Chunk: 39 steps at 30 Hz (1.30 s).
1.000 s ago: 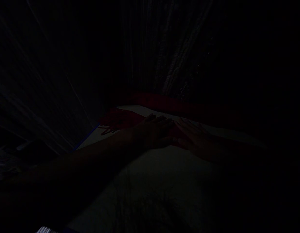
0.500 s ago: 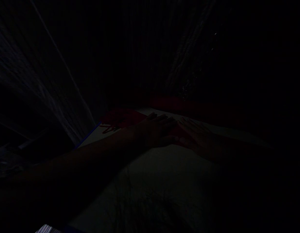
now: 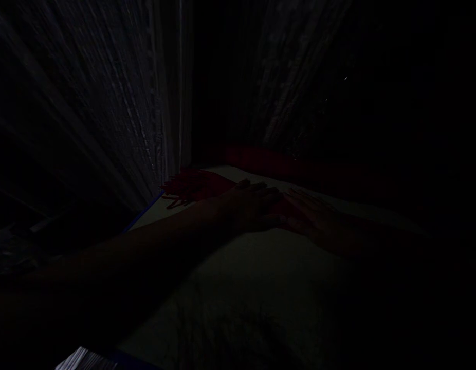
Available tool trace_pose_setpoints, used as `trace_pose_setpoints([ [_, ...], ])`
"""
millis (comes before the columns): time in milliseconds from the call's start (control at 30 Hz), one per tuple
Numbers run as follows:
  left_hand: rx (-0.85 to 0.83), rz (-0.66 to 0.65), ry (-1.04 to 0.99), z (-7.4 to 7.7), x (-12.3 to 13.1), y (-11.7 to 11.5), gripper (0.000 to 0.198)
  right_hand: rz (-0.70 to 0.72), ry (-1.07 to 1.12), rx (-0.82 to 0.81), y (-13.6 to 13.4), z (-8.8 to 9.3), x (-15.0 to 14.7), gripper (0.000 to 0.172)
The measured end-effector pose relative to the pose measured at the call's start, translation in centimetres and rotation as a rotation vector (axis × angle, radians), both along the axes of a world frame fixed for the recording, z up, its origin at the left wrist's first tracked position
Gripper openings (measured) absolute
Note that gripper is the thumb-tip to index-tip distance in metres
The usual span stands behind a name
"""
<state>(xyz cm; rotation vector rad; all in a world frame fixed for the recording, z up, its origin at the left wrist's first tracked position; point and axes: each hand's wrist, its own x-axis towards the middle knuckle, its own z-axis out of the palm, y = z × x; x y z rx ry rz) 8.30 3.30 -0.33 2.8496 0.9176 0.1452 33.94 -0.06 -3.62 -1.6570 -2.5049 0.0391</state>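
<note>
The view is very dark. A red cloth (image 3: 207, 184) with a fringed left end lies across a pale surface (image 3: 261, 257). My left hand (image 3: 251, 208) rests flat on the cloth, its fingers pointing right. From the right, my right hand (image 3: 315, 213) lies on the cloth too, fingers stretched toward the left one. The fingertips of both hands are close together, with red cloth showing between them. Neither hand grips anything that shows.
A blue edge (image 3: 143, 210) borders the pale surface at the left. Behind it hang greyish, ribbed drapes or threads (image 3: 161, 103). Another dark red strip (image 3: 261, 156) runs along the far side. A whitish striped item (image 3: 86, 358) shows at the bottom left.
The view has shifted, so the grey ribbed shapes at the left now stand more upright. Both hands stay in nearly the same place on the cloth.
</note>
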Motion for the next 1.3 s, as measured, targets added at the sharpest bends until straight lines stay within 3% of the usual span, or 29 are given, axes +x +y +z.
trace_pose_setpoints([
  [533,-0.026,0.004,0.029,0.5,0.0,-0.2,0.082,0.052,-0.025,0.035,-0.1,-0.3,1.3,0.071],
  [967,-0.03,0.005,0.019,0.6,-0.2,-0.5,0.082,-0.032,-0.081,0.155,-0.7,-0.6,7.3,0.074],
  [1300,-0.01,0.01,0.01,0.2,-0.1,-0.4,0.076,0.02,-0.033,0.216,-1.0,-0.2,3.7,0.065],
])
